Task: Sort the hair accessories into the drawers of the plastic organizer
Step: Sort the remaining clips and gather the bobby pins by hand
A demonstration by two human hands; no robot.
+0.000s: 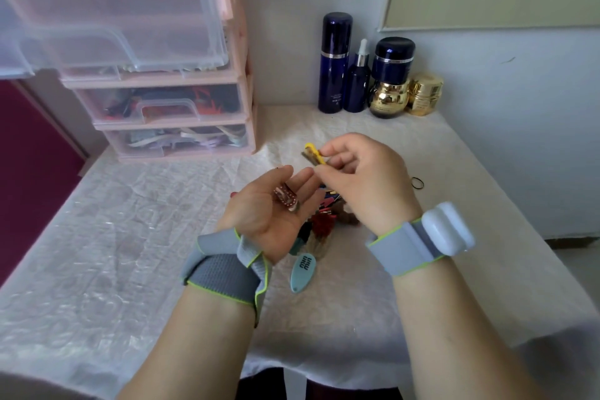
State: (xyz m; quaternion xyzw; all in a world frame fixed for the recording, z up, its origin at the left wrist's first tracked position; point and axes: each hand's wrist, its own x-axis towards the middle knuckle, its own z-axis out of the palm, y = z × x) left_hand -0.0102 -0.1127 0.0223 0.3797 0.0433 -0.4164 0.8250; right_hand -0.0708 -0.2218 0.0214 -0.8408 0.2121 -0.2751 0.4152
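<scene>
My left hand lies palm up above the table, fingers relaxed, and a small red patterned clip rests in the palm. My right hand pinches a yellow hair clip between thumb and forefinger just beyond the left fingertips. Under both hands lies a pile of hair accessories, partly hidden, with a light blue clip at its near end. The pink plastic organizer stands at the back left; its upper clear drawer is pulled out, and the two lower drawers hold accessories.
Dark blue bottles and gold jars stand against the wall at the back right. A black hair tie lies on the white cloth-covered table to the right of my hands. The table's near edge drops off below my forearms.
</scene>
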